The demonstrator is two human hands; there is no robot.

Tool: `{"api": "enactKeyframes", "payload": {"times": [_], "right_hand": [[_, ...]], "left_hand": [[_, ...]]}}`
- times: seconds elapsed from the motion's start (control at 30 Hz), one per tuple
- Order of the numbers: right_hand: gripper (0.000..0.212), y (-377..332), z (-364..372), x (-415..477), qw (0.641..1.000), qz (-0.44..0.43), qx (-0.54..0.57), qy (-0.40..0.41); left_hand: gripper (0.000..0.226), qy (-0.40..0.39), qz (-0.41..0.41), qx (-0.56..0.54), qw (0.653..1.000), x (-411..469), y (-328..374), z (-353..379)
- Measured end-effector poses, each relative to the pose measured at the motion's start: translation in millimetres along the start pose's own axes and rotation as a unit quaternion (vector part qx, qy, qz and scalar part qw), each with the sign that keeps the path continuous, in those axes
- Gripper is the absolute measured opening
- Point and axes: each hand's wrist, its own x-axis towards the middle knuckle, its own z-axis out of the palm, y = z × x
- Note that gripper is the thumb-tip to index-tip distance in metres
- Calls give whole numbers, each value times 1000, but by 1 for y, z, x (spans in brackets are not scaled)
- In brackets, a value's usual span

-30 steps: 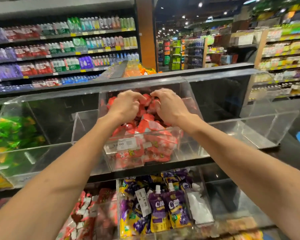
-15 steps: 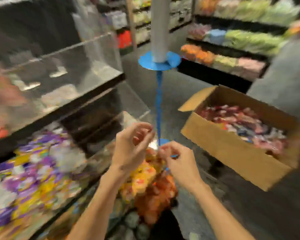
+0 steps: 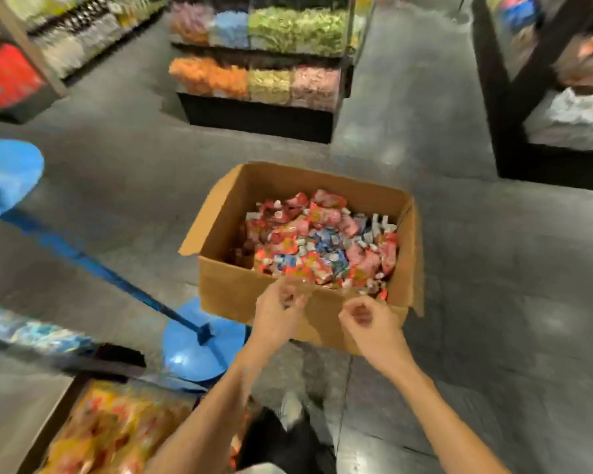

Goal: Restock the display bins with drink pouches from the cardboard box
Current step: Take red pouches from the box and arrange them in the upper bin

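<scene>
An open cardboard box [image 3: 230, 292] stands on the grey floor in front of me. Inside it lies a heap of red, pink and blue drink pouches [image 3: 319, 244]. My left hand [image 3: 278, 314] hovers just before the box's near wall, fingers loosely curled, holding nothing. My right hand [image 3: 368, 321] is beside it at the near right corner, also loosely curled and empty. A display bin [image 3: 113, 429] with orange and yellow pouches shows blurred at the lower left.
A blue stanchion base [image 3: 199, 350] with a slanted blue pole stands left of the box. Display stands with coloured goods [image 3: 264, 77] sit beyond the box, and a dark shelf unit [image 3: 534, 131] at the right. My shoe [image 3: 288, 410] is below the box.
The view swung from the acrylic bin of red pouches down to the box on the floor. Both hands left the bin and now hover empty at the box's near edge.
</scene>
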Motion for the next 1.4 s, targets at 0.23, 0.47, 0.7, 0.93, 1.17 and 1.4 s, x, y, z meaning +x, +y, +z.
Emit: {"api": "enactKeyframes", "payload": {"times": [0.23, 0.47, 0.7, 0.93, 1.17, 1.4], "right_hand": [[14, 10, 17, 140, 995, 55, -77, -3], [69, 20, 64, 292, 966, 104, -220, -88], [89, 35, 67, 402, 894, 47, -445, -37], [102, 50, 79, 419, 823, 29, -558, -104], [82, 60, 82, 422, 863, 26, -486, -138], [49, 55, 82, 414, 922, 80, -348, -152]], "left_hand": [[60, -2, -45, 136, 990, 175, -52, 12], [106, 12, -47, 287, 957, 306, -106, 7], [116, -112, 58, 455, 881, 364, -129, 29], [112, -174, 13, 497, 850, 373, -134, 69], [80, -182, -1, 484, 856, 380, -129, 61], [48, -135, 48, 471, 871, 376, -127, 43]]}}
